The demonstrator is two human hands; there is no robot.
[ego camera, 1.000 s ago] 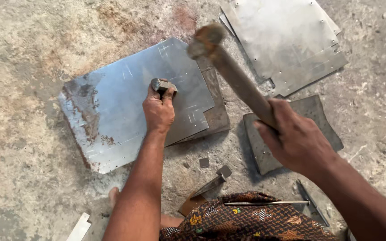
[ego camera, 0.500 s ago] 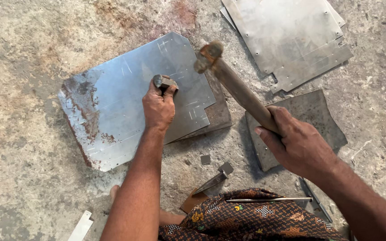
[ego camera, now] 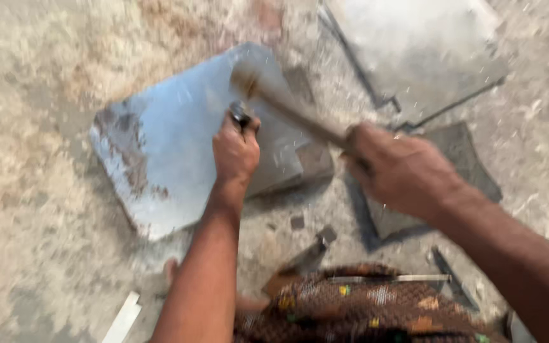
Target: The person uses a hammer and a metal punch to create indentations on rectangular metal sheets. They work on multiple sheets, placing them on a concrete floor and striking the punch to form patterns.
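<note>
- Two hands are in view, both belonging to one person.
- The left hand [ego camera: 235,151] is closed in a fist around one short dark metal punch [ego camera: 241,114], which stands on the sheet; only its top shows above the fingers.
- The right hand [ego camera: 398,168] is closed around the handle of one wooden-handled hammer [ego camera: 287,101]. The hammer is blurred, and its head is just beside the top of the punch; whether they touch cannot be told.
- One bluish-grey flat metal sheet with rust patches [ego camera: 173,146] lies on the rough concrete floor [ego camera: 39,95], under the left hand.
- Two more metal plates lie on the floor: one pale grey plate [ego camera: 414,57] at the upper right, and one darker grey plate [ego camera: 459,159], partly under the right hand.
- One brown patterned cloth [ego camera: 363,305] is at the lower edge.
- One thin metal rod [ego camera: 389,278] lies on this cloth.
</note>
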